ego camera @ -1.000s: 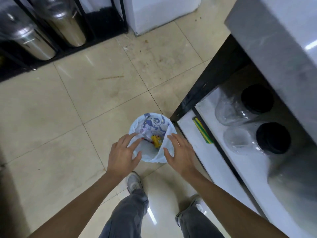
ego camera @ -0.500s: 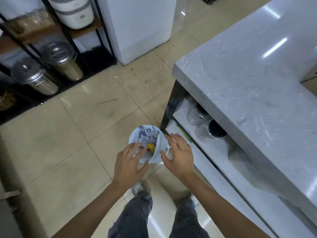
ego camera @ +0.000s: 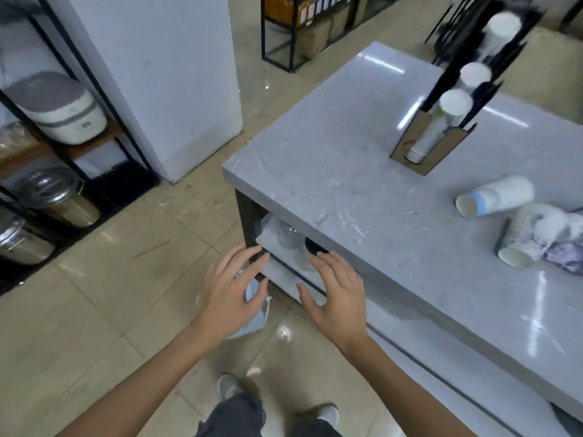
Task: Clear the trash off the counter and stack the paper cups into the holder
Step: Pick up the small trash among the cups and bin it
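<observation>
My left hand (ego camera: pixel 232 294) and my right hand (ego camera: pixel 336 294) hover open with spread fingers beside the grey counter (ego camera: pixel 362 197), holding nothing. Under the left hand, a white trash bag (ego camera: pixel 257 313) sits on the floor, mostly hidden. A tall black cup holder (ego camera: pixel 441 121) stands on the counter with stacks of white paper cups in its slots. A white paper cup with a blue band (ego camera: pixel 495 195) lies on its side at the counter's right. Beside it lie more tipped cups and crumpled paper (ego camera: pixel 542 241).
Clear jars with black lids (ego camera: pixel 299 241) rest on the shelf under the counter. A white fridge (ego camera: pixel 164 74) stands across the floor. On the left, a black rack holds a rice cooker (ego camera: pixel 60 108) and steel pots (ego camera: pixel 56 197). My shoes (ego camera: pixel 230 387) show below.
Both hands have let go of the trash bag's rim and risen, fingers spread. My view has lifted from the floor to take in the counter, the holder and the cups.
</observation>
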A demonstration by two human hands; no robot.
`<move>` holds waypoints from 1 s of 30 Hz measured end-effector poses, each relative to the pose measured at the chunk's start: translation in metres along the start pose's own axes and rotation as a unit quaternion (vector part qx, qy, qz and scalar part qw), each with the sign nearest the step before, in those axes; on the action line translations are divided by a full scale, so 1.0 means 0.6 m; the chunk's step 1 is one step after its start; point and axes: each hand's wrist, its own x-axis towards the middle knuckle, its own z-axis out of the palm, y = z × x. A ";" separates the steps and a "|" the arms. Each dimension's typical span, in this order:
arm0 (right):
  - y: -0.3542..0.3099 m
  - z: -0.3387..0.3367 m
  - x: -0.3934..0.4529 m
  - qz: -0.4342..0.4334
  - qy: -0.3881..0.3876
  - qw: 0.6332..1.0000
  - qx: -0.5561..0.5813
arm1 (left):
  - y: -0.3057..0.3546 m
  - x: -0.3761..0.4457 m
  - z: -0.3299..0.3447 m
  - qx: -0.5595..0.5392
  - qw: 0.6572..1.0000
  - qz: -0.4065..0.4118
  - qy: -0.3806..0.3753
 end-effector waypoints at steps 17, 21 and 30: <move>0.240 -0.321 -0.139 0.135 0.169 0.976 0.009 | 0.372 0.124 0.138 -0.094 0.986 0.139 -0.021; 0.289 -0.368 -0.165 0.172 0.187 0.967 0.012 | 0.451 0.139 0.157 -0.126 0.980 0.133 -0.076; 0.391 -0.455 -0.201 0.252 0.240 0.937 -0.019 | 0.589 0.218 0.241 -0.178 0.955 0.185 -0.149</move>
